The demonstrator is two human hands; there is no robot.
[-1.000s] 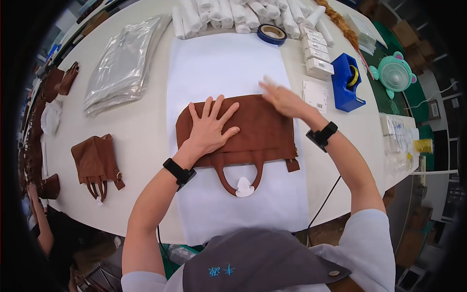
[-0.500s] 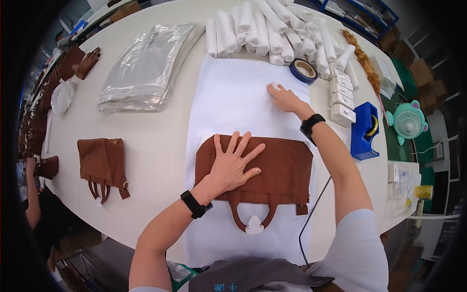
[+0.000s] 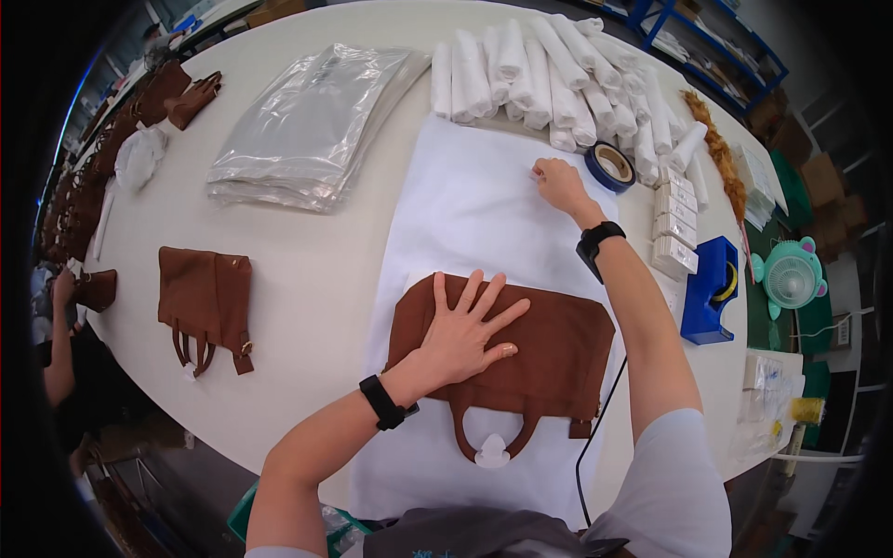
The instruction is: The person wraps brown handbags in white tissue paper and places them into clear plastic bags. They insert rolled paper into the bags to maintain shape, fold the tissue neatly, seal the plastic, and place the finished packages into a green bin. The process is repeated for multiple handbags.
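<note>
A brown handbag (image 3: 549, 363) lies flat, its handles toward me and a white tag at one handle loop. Beneath it a long white sheet (image 3: 465, 205) runs up the table. My left hand (image 3: 465, 337) is open, pressed flat on the handbag with fingers spread. Farther up, my right hand (image 3: 563, 186) rests on the sheet's upper right part, fingers curled in. What its fingertips hold, if anything, is hidden. Beside that hand lies a roll of dark blue tape (image 3: 595, 170).
White rolls (image 3: 530, 79) are heaped at the back. Clear plastic bags (image 3: 298, 130) and a second brown bag (image 3: 209, 298) lie left. Small white boxes (image 3: 674, 223), a blue tape dispenser (image 3: 704, 298) and a green fan (image 3: 791, 276) stand right. Another person's arm (image 3: 60, 339) shows far left.
My right hand's fingers have gone from stretched out to curled in on the sheet. My left hand stays spread on the handbag. The whole view has shifted slightly.
</note>
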